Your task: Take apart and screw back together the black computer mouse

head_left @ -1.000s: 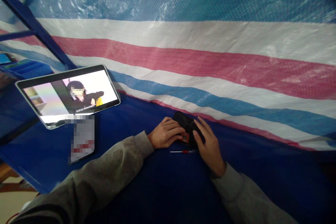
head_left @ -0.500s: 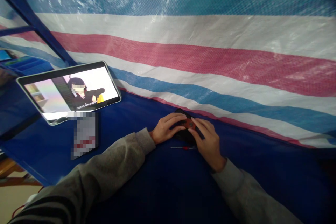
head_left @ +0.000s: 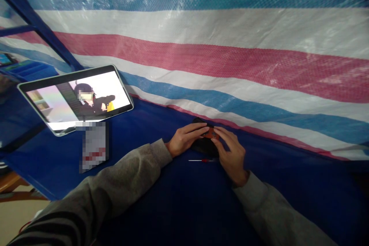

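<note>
Between my two hands is a small orange block-like piece (head_left: 211, 133) with dark marks; its exact kind does not show. My left hand (head_left: 185, 137) grips its left side with the fingertips. From the right, the thumb and fingers of my right hand (head_left: 233, 153) pinch it. Beneath lies a black object (head_left: 204, 147), partly covered by my hands, its shape hard to make out in the dim light. A thin screwdriver (head_left: 203, 160) with a red handle rests on the blue surface just nearer to me, its right end close to my right hand.
A lit tablet (head_left: 77, 98) leans at the left, with a blurred-out packet or box (head_left: 95, 147) in front of it. Behind the blue tabletop (head_left: 161, 207) hangs a striped plastic sheet (head_left: 201, 61). A blue frame bar (head_left: 43, 21) stands at far left.
The orange piece has shifted slightly right with my hands. My left thumb is no longer visible below the fingers. The camera view has moved a little; the screwdriver stays put.
</note>
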`<state>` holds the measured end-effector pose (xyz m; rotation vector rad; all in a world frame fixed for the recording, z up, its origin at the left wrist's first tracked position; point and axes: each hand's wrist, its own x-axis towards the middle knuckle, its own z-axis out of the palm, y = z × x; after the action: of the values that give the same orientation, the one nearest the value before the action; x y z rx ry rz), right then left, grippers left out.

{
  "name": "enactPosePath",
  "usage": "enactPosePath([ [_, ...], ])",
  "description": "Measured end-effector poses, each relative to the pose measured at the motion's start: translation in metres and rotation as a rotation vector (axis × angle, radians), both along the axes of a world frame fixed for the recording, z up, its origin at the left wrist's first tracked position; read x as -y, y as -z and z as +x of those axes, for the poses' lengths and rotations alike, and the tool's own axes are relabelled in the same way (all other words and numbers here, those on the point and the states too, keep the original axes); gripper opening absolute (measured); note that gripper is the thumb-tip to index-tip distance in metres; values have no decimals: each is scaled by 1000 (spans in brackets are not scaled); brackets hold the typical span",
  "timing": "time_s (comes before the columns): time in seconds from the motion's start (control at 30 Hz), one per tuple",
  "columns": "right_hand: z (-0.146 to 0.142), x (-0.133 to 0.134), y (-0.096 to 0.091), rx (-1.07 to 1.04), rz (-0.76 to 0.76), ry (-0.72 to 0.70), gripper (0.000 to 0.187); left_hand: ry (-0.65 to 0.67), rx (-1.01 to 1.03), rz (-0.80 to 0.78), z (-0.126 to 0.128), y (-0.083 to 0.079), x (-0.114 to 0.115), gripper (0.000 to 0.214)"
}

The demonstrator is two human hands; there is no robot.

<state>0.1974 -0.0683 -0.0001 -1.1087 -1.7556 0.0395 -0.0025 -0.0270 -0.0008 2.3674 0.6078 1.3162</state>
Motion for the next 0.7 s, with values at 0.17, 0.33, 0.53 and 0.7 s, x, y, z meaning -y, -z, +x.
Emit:
enactPosePath([
  [0.17, 0, 2, 1, 3, 29, -6, 25, -11, -15, 11, -1, -1, 0, 42],
  [0.33, 2, 3, 0, -27, -25, -13, 20, -2, -32, 2, -1, 1, -1, 44],
  [0.53, 0, 4, -5, -65, -83, -18, 10, -56, -23, -57, -2, 1, 0, 40],
  [0.7, -2, 7, -6, -93, -122, 13, 12, -71, -26, -80, -3, -3, 1, 45],
])
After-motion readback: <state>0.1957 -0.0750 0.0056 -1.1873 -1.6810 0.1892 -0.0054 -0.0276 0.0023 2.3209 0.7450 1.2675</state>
